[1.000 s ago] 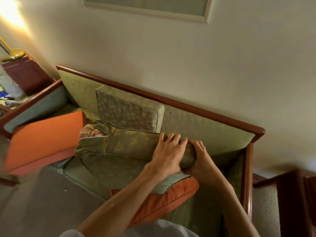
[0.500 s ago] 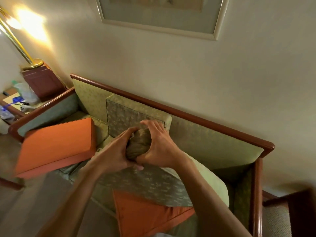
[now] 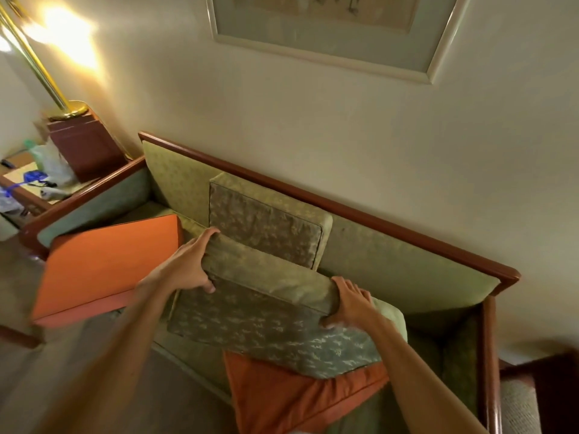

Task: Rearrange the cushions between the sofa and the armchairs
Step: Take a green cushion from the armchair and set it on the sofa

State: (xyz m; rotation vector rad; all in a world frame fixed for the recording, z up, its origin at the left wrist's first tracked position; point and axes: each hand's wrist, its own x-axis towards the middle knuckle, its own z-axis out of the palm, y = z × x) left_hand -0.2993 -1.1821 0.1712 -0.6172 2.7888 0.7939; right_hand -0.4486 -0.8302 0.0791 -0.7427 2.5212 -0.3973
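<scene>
A green patterned cushion (image 3: 269,317) stands tilted on the sofa seat. My left hand (image 3: 188,267) grips its upper left corner and my right hand (image 3: 351,303) grips its upper right corner. Behind it a second green cushion (image 3: 266,227) leans upright against the sofa back (image 3: 391,261). An orange cushion (image 3: 297,399) lies partly under the held one at the seat's front. A larger orange cushion (image 3: 106,264) rests tilted at the sofa's left end, over the seat edge.
The sofa has a dark wooden frame, with a right arm (image 3: 488,355) and a left arm (image 3: 84,202). A side table (image 3: 28,186) with bags and a brass lamp (image 3: 67,109) stands to the left. Another chair's corner (image 3: 529,399) shows at right. A framed picture (image 3: 329,32) hangs above.
My hands have moved apart from the middle of the green cushion's top edge to its two upper corners. The cushion now stands squarer, in front of the upright one.
</scene>
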